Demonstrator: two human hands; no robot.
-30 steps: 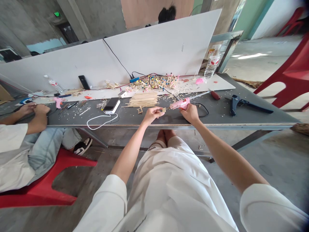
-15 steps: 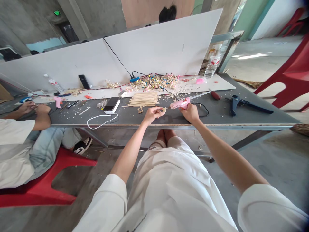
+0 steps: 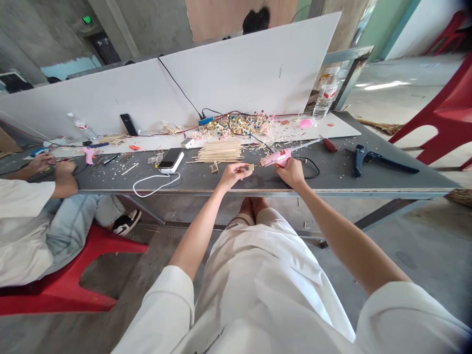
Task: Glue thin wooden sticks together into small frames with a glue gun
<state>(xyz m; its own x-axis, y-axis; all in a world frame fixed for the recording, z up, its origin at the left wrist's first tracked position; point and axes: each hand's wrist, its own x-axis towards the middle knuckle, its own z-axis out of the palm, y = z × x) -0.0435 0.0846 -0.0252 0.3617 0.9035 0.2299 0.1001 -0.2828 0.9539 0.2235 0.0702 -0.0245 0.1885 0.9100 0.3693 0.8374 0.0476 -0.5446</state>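
Between the fingertips of my left hand (image 3: pixel 235 176) is a small piece made of short wooden sticks (image 3: pixel 251 167). My right hand (image 3: pixel 291 172) is wrapped round the handle of a pink hot glue gun (image 3: pixel 275 158), its nozzle pointing left at the stick piece; whether the tip touches it I cannot tell. A clear glue stick (image 3: pixel 305 145) juts from the back of the gun. Behind my hands lies a pile of long thin wooden sticks (image 3: pixel 217 151). A little stick frame (image 3: pixel 214 167) sits left of my left hand.
Dark blue cutter pliers (image 3: pixel 358 161) and a red-handled tool (image 3: pixel 329 145) lie to the right. A phone on a white power bank (image 3: pixel 171 161) with a looped cable is at left. Sticks with coloured balls (image 3: pixel 247 124) are heaped behind. A co-worker's hands (image 3: pixel 46 161) work at far left.
My hands, the stick piece and the glue gun stay almost exactly in place. The co-worker's hands at far left shift slightly.
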